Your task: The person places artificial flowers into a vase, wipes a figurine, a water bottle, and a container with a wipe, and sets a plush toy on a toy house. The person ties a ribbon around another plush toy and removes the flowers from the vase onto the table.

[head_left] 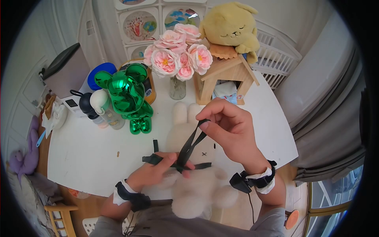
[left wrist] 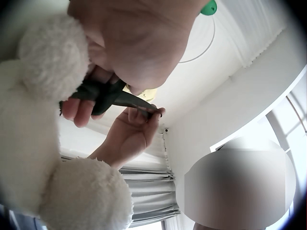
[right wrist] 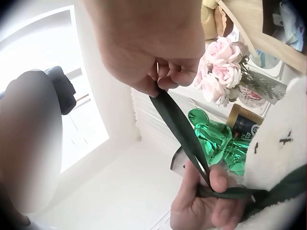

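A white plush rabbit (head_left: 189,193) lies on its back on the white table, a dark green ribbon (head_left: 183,156) at its neck. The left hand (head_left: 152,173) pinches the ribbon's crossing near the neck, with loose ends sticking out on both sides. Raised above the rabbit's head, the right hand (head_left: 233,132) pinches the top of a ribbon loop between thumb and forefinger. In the right wrist view the ribbon (right wrist: 175,120) stretches taut from the right hand (right wrist: 153,48) down to the left hand (right wrist: 206,201).
Beyond the rabbit stand a glass vase (head_left: 177,87) of pink roses and a wooden house (head_left: 205,87) with a yellow plush (head_left: 231,29) on top. At the left are a shiny green bear figure (head_left: 128,94), bottles (head_left: 104,106) and a grey bin (head_left: 65,71).
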`<control>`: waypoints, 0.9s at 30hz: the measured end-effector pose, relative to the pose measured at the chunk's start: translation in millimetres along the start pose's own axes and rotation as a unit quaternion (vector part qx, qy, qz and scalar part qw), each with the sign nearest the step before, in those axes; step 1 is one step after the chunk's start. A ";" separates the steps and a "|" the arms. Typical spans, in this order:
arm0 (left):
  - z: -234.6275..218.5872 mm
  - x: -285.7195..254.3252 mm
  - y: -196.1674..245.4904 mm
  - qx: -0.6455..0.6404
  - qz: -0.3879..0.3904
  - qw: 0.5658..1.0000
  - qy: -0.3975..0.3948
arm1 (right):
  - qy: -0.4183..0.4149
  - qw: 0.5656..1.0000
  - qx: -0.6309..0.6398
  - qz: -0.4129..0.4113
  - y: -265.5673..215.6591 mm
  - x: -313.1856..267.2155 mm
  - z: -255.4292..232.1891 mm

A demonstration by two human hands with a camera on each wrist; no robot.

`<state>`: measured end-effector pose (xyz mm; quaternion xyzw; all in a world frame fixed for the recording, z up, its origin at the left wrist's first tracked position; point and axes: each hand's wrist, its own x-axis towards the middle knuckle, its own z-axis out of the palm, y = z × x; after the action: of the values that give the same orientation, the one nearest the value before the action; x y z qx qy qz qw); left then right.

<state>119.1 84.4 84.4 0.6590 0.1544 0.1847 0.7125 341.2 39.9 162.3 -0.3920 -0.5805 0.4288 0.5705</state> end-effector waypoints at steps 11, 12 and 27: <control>-6.6 -3.3 -4.9 -0.044 -0.038 0.997 0.044 | -0.339 0.939 0.030 -0.043 -34.7 -37.3 -14.9; -6.9 -4.2 -5.8 -0.045 -0.039 0.997 0.044 | -0.340 0.939 0.031 -0.043 -31.0 -37.4 -17.2; 3.5 -1.6 -12.5 0.337 0.141 0.918 0.152 | -0.227 0.960 -0.110 0.125 48.6 -19.2 7.1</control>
<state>120.0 79.8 72.3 0.8389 0.2196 0.3186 0.3827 333.3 37.3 110.2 -0.4141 -0.6846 0.5079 0.3191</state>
